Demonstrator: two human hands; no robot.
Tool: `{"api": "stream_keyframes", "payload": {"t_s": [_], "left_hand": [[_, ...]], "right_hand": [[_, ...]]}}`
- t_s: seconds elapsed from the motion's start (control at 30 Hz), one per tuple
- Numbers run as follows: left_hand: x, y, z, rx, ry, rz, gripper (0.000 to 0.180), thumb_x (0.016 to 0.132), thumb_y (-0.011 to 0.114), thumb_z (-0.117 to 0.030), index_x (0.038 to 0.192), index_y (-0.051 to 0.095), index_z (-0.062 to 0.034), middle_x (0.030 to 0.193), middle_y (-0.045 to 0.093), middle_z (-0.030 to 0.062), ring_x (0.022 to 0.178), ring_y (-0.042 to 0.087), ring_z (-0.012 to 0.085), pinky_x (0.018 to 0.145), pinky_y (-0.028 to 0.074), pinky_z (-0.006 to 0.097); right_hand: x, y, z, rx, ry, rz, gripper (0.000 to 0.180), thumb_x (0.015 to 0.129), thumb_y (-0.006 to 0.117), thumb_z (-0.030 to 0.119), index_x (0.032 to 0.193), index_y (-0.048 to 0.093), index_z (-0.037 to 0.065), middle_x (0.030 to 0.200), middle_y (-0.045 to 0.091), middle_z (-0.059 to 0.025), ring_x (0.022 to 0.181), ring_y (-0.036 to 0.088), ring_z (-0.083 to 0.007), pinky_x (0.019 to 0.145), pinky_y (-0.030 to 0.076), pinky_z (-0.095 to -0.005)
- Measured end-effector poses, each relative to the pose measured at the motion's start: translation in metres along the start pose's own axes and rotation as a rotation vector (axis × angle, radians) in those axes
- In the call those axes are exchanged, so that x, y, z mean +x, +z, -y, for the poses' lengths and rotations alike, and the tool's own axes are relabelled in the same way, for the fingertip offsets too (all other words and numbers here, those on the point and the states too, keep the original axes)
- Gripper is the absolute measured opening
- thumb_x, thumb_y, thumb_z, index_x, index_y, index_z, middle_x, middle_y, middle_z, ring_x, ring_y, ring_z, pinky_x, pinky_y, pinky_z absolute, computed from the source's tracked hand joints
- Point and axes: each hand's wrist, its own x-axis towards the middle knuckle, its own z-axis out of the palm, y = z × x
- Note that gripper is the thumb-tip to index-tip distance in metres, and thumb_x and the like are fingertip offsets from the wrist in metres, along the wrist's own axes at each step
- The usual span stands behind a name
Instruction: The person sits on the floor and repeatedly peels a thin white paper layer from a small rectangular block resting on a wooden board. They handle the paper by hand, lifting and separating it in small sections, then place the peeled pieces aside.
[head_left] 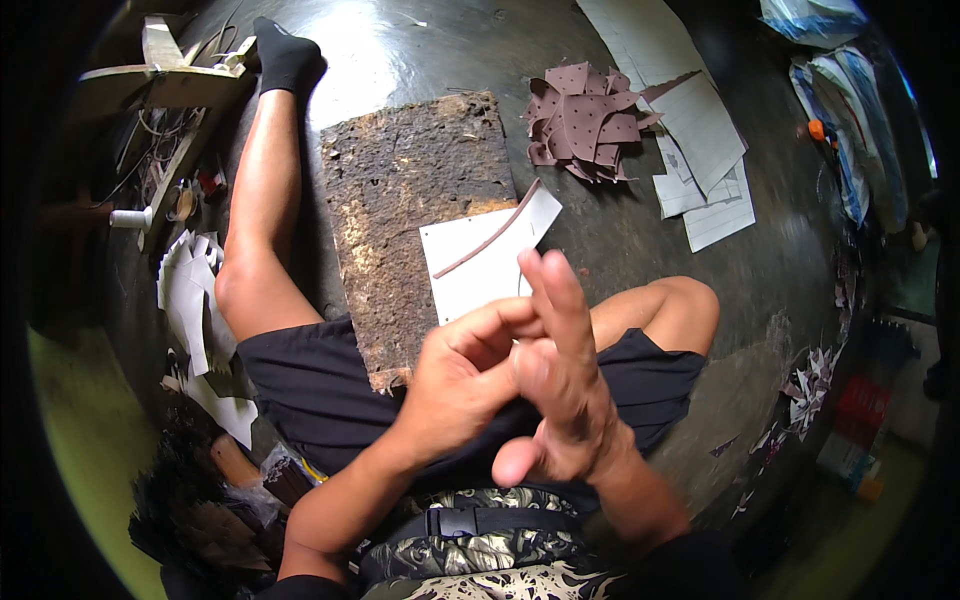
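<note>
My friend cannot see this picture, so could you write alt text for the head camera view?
A seated person's left hand and right hand press together, holding nothing visible, above a worn brown board bearing a white sheet with a thin maroon strip. Perforated maroon pieces are piled beyond on the dark floor.

The shorts (300, 385) are black, as is the sock (286, 57). The board (410, 215) is mottled brown and rust. A white card (480, 265) carries a mauve strip (490, 238); the heaped mauve pieces (585, 120) are dotted with holes.
</note>
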Motion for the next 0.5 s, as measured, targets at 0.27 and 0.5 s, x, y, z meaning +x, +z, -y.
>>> {"api": "stream_keyframes", "payload": {"t_s": [0.27,0.5], "left_hand": [[-0.017,-0.011,0.004,0.033,-0.109,0.151,0.032,0.112,0.079,-0.014,0.138,0.075,0.0049,0.130,0.080,0.0088,0.119,0.076,0.0163,0.108,0.060,0.036],[-0.014,-0.020,-0.011,0.144,-0.099,0.243,0.022,0.109,0.078,-0.011,0.126,0.080,0.0027,0.121,0.081,0.0080,0.114,0.075,0.0163,0.103,0.061,0.035]], "right_hand": [[-0.018,0.006,0.023,0.038,0.028,0.065,0.067,0.108,0.057,0.076,0.163,0.065,0.038,0.185,0.038,-0.0232,0.160,0.049,-0.0526,0.123,0.049,-0.0622],[-0.021,0.011,0.033,-0.037,0.016,0.159,0.064,0.102,0.076,0.065,0.161,0.067,0.041,0.186,0.039,-0.0157,0.152,0.054,-0.0517,0.118,0.055,-0.0558]]}}
